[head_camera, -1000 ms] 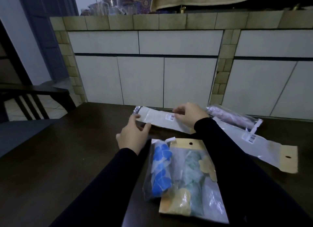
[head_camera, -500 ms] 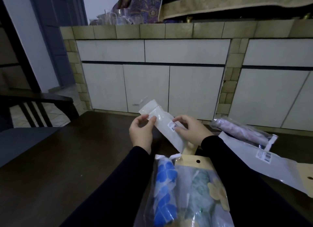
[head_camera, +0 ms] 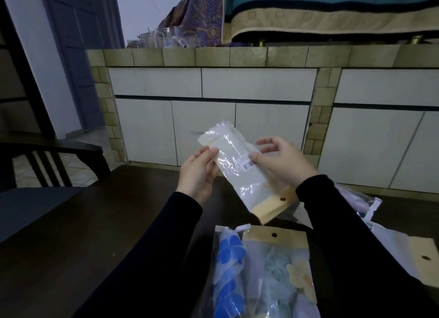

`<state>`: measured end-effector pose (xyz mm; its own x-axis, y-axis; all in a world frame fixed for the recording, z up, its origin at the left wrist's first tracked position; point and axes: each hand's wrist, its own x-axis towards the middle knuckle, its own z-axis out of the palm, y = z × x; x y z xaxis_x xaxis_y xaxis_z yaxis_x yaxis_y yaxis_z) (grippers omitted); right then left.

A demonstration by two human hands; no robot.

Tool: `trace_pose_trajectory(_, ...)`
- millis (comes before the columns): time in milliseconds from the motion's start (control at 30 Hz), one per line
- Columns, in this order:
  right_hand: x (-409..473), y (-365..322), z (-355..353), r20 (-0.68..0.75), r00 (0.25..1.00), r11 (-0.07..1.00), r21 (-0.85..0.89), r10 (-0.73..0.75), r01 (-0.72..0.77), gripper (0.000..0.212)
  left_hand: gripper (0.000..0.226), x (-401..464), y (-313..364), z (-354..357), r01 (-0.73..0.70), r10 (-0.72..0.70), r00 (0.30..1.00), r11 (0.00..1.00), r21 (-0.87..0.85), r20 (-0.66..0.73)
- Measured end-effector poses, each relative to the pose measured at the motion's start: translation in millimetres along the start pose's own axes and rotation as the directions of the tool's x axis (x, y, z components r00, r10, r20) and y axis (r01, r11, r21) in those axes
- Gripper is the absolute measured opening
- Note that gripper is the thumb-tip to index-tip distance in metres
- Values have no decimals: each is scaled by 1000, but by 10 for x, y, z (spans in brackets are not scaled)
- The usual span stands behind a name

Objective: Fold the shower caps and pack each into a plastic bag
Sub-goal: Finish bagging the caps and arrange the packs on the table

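Sleeve (head_camera: 337, 213) hides bag (head_camera: 240, 173) header's right corner.

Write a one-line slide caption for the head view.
Both hands, left and right, hold an empty plastic bag above the dark table.

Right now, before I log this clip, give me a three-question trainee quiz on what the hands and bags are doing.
1. True or false: the empty plastic bag lies flat on the table.
2. Which hand pinches the bag by its barcode label? A) left B) right
3. Fill in: the blue-flowered shower cap is packed in a ____.

Key: 1 false, both hands hold it up; 2 B, the right hand, while the left hand grips the other edge; 3 bag.
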<state>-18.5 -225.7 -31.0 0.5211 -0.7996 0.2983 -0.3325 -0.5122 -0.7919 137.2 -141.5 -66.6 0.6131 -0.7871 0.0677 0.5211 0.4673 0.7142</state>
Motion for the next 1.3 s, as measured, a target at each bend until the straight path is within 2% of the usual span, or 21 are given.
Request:
trace_pose_trajectory(100, -68, 76, -137, 123, 966, 965, 110, 226, -240, 43, 25, -68, -85, -6, 131, -132, 991, 984, 123, 3)
trace_pose_trajectory(167, -136, 157, -199, 203, 904, 889, 197, 375, -413, 53, 16, -147, -115, 5, 185, -200, 978, 963, 196, 61)
trace_pose_trajectory(267, -261, 330, -208, 344, 821, 825, 184, 456, -535, 52, 15, -308, -125, 58, 237, -298, 938, 923, 303, 174)
trace_pose_trajectory(333, -350, 431, -174, 380, 816, 808, 235, 435, -540, 50, 19, -401, -146, 80, 243, -326, 924, 905, 349, 202)
trace_pose_trajectory(467, -517, 503, -204, 420, 824, 758, 369, 380, -538, 68, 58, -526, -179, 38, 196, -251, 960, 920, 340, 125)
trace_pose_trajectory(567, -632, 516, -229, 428, 832, 754, 397, 352, -524, 63, 67, -630, -148, -2, 155, -235, 957, 907, 391, 167)
trace_pose_trajectory(667, -759, 535, -152, 399, 876, 716, 525, 271, -461, 55, 65, -757, -141, -10, 61, -228, 935, 858, 511, 271)
trace_pose_trajectory(767, -834, 546, -74, 282, 934, 723, 596, 220, -350, 53, 64, -834, -185, -27, -3, -206, 927, 832, 555, 314)
trace_pose_trajectory(833, -851, 540, -68, 241, 950, 718, 623, 199, -309, 48, 50, -870, -202, -32, -20, -209, 918, 825, 565, 337)
trace_pose_trajectory(900, -865, 531, -87, 257, 950, 719, 625, 176, -302, 43, 36, -919, -210, -9, -45, -209, 914, 798, 602, 347)
trace_pose_trajectory(1000, -880, 531, -105, 324, 936, 727, 609, 137, -317, 41, 51, -950, -235, 35, -77, -176, 922, 789, 610, 345)
trace_pose_trajectory(1067, -878, 536, -124, 357, 927, 715, 618, 114, -326, 44, 52, -960, -233, 59, -100, -183, 907, 782, 616, 378)
trace_pose_trajectory(1300, -857, 541, -154, 396, 915, 733, 600, 75, -319, 42, 27, -1007, -175, 83, -88, -273, 865, 743, 663, 422)
